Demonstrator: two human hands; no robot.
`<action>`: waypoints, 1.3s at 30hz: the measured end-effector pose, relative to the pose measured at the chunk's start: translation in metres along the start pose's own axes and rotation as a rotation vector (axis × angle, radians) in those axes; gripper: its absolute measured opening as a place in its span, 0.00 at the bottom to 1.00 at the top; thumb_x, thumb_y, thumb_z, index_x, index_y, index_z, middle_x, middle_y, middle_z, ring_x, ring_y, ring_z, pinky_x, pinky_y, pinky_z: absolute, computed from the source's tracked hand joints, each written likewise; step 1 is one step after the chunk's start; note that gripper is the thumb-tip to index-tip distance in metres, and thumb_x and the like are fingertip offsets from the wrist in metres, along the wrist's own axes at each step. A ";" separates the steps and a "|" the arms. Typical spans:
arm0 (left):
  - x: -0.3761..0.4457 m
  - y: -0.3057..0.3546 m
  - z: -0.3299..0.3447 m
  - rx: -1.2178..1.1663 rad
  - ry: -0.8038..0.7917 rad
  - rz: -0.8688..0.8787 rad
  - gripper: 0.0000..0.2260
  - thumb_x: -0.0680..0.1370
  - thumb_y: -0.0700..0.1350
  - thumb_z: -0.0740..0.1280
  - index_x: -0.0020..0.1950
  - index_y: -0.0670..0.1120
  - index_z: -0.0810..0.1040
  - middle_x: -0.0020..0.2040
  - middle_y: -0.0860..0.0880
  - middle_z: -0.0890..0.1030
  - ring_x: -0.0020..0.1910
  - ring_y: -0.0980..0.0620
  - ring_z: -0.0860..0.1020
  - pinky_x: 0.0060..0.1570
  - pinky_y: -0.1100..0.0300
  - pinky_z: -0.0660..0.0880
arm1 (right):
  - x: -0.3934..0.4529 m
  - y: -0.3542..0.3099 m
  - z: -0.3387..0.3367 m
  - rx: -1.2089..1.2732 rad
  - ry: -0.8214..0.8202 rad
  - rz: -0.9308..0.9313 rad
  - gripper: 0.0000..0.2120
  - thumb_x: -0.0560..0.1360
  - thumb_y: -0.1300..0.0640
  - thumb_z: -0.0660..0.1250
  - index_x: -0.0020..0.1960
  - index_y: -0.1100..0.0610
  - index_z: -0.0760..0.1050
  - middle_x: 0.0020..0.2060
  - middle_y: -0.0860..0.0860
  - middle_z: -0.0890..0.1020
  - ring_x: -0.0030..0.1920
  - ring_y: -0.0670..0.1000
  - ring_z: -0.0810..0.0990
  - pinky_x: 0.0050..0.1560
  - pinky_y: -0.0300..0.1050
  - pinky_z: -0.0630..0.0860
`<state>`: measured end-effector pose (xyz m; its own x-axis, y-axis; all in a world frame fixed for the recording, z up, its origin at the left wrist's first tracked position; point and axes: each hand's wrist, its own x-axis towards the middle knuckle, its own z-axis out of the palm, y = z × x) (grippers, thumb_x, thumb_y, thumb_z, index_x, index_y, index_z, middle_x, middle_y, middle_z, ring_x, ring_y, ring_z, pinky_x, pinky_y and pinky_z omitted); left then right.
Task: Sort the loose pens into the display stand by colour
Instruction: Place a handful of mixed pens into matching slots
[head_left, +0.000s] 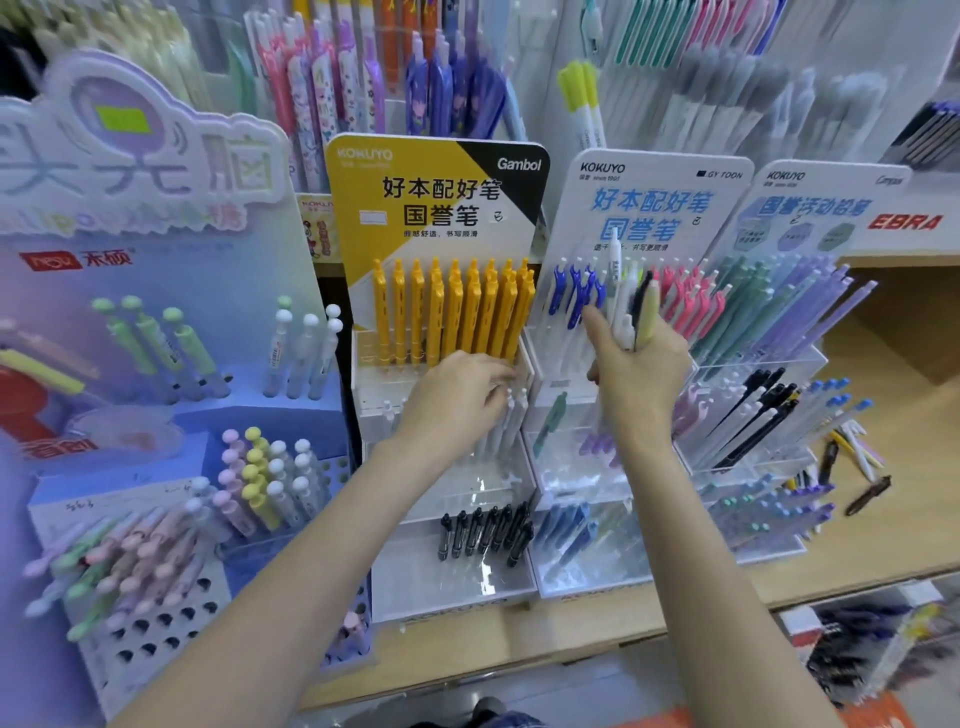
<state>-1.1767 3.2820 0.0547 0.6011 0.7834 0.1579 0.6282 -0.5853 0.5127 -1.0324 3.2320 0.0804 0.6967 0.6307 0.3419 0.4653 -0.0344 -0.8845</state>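
Right hand (641, 369): grips a bundle of loose white, black and pale-yellow plastic pens (631, 306), forefinger out at 11 o'clock toward blue-clipped pens (574, 291). Left hand (462, 392): fingers curled on white pens (511, 415), yellow-backed clear acrylic display stand (441, 467). At 3 o'clock, stray pens (852, 457) on wooden shelf (883, 519).

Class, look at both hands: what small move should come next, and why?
Probably the left hand seats its white pen in the row of white pens under the orange ones, since its fingers rest there, while the right hand grips a bunch of unsorted pens.
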 end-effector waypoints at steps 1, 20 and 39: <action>0.001 0.001 -0.003 -0.057 -0.014 -0.030 0.14 0.80 0.44 0.60 0.64 0.49 0.75 0.64 0.52 0.76 0.62 0.54 0.72 0.61 0.59 0.68 | -0.006 -0.004 -0.010 0.119 -0.082 0.050 0.14 0.74 0.53 0.69 0.36 0.63 0.74 0.26 0.53 0.76 0.24 0.49 0.74 0.26 0.42 0.72; -0.013 0.020 -0.053 -0.990 0.114 -0.240 0.01 0.73 0.38 0.70 0.42 0.43 0.81 0.31 0.53 0.82 0.33 0.59 0.80 0.35 0.67 0.77 | -0.036 -0.025 -0.042 0.268 -0.659 0.242 0.07 0.71 0.61 0.70 0.43 0.65 0.77 0.25 0.51 0.73 0.22 0.46 0.69 0.23 0.37 0.68; -0.035 -0.029 -0.053 -0.198 0.105 -0.175 0.10 0.79 0.41 0.62 0.57 0.46 0.80 0.58 0.50 0.79 0.60 0.53 0.74 0.57 0.63 0.67 | -0.050 0.002 -0.023 -0.008 -0.358 0.114 0.08 0.69 0.60 0.74 0.44 0.56 0.76 0.27 0.53 0.78 0.19 0.45 0.73 0.25 0.41 0.70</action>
<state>-1.2423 3.2825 0.0787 0.4308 0.8925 0.1337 0.6033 -0.3950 0.6928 -1.0537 3.1827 0.0690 0.5097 0.8536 0.1078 0.4010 -0.1248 -0.9075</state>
